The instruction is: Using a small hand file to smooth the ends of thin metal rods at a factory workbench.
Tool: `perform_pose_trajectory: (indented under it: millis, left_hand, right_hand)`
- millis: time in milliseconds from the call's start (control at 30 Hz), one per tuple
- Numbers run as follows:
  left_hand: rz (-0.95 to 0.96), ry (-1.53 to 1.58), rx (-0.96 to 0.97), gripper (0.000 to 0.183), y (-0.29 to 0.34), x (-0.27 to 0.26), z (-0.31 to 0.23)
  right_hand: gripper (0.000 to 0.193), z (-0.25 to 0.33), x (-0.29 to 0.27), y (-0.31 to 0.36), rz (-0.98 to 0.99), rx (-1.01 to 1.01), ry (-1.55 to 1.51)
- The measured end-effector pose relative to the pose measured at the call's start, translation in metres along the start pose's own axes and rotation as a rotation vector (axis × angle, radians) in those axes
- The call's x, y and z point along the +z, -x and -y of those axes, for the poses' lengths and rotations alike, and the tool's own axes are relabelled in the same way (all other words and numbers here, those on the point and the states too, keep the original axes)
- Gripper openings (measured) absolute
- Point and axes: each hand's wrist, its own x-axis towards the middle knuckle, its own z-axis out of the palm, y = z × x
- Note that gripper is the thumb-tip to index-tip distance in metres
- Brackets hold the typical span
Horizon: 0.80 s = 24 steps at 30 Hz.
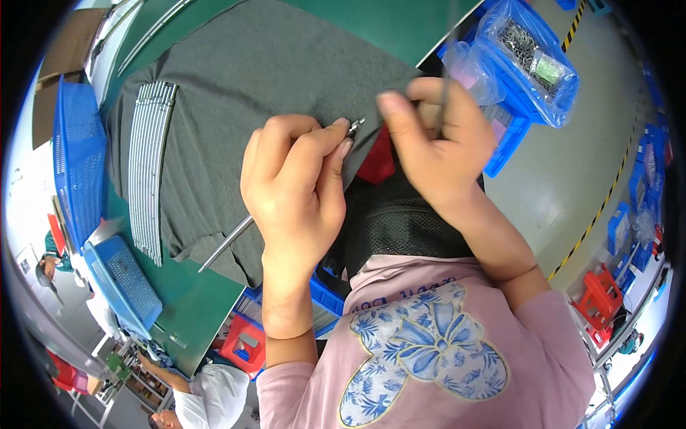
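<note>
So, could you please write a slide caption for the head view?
Left hand holding a metal rod over grey cloth; right hand apart; aligned rods at left.

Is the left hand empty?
No, the left hand is pinching something silver at its fingertips, and a silver rod pokes out behind it.

We are in a workshop: we see a green work table [175,299], metal rods [148,171], small metal bits [518,43] and striped floor tape [574,27].
</note>
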Motion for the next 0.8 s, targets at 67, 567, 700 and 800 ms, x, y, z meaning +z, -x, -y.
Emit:
perform_pose_trajectory:
  millis: [67, 567, 700, 800]
  left_hand:
    - [-0.01, -0.008, 0.012, 0.017, 0.0, 0.001, 0.0]
    - [-0.043, 0.002, 0.01, 0.017, 0.001, 0.004, 0.001]
    - [-0.025, 0.023, -0.028, 0.016, 0.0, 0.003, -0.001]
    - [-0.03, 0.03, -0.032, 0.015, 0.001, 0.003, 0.0]
  right_hand:
    - [0.014, -0.014, -0.022, -0.001, 0.023, -0.004, 0.172]
    - [0.044, 0.012, -0.067, 0.03, 0.599, -0.312, 0.406]
    - [0.047, 0.018, -0.065, 0.032, 0.567, -0.307, 0.409]
    - [0.05, 0.022, -0.062, 0.033, 0.593, -0.279, 0.409]
